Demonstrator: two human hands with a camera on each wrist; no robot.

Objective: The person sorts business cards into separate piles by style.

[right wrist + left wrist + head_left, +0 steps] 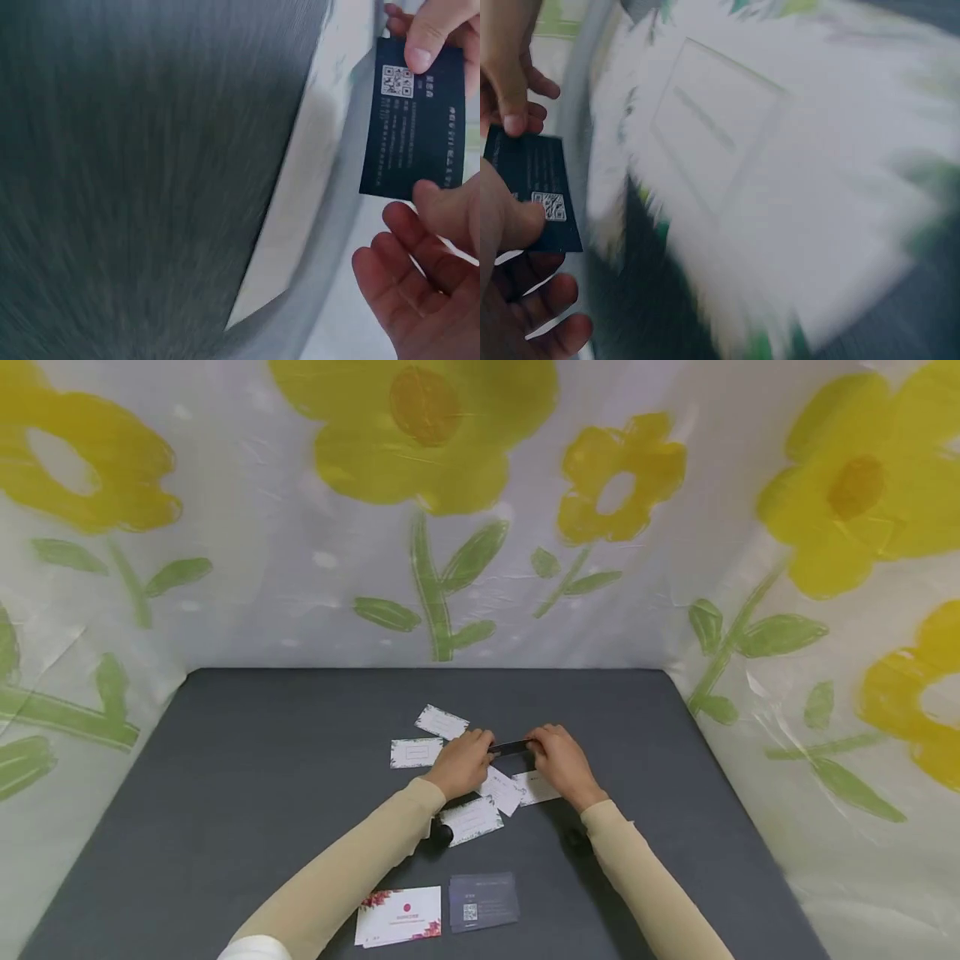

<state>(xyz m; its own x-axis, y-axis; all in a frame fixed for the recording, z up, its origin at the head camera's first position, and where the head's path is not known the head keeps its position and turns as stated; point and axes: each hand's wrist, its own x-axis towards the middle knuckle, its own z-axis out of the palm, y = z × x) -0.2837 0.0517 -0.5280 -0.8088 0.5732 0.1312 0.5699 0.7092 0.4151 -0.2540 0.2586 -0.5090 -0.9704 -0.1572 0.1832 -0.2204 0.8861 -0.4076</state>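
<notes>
A dark business card (409, 127) with a white QR code is held between both hands above the table. My left hand (463, 763) pinches one end, its thumb lying beside the QR code in the left wrist view. At the other end, my right hand (561, 763) pinches the card between thumb and fingers; its remaining fingers (397, 281) are spread loosely. Below the hands lie white cards: one (501, 789) partly under the left hand, another (536, 787) beside the right hand, and a leaf-bordered one (472, 820) nearer the front.
Two more leaf-bordered cards, one tilted (442, 722) and one level (416, 752), lie left of the hands. Near the front edge are a stack of red-flowered white cards (401, 917) and a stack of dark cards (483, 902). A flower-printed curtain (300, 568) surrounds the dark table (225, 760).
</notes>
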